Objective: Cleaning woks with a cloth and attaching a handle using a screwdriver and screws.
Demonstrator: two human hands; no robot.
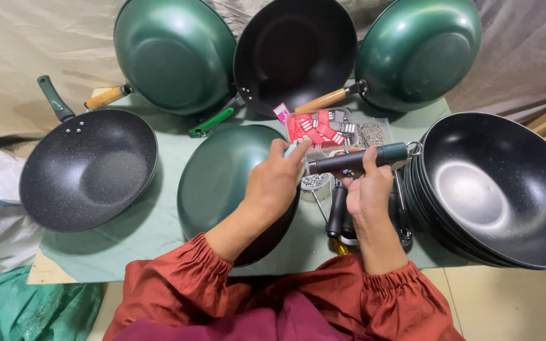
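Centre of the frame: the left hand (277,183) is pressed onto the rim of an upturned green pan (222,183), fingers curled over its upper right edge, steadying it against the green cloth (140,227) on the table. The right hand (368,189) is closed around a dark handle (356,159), holding it level with one end meeting the pan's rim right at the left fingertips. A metal ring hangs off the handle's far end.

By the look of it, the step in hand is fitting the handle to the pan: the end is lined up at the rim, and I cannot tell whether it is seated. The next move seems to call for a fastener and a tool, with the handle held square against the rim so it does not slip off line.

Just below the right hand lies what looks like a driver tool (338,218), partly hidden. A clear box of red packets (319,128) sits above the hands. A stack of black pans (500,189) fills the right side, one black pan (90,169) sits at left, and three more pans lean along the top.
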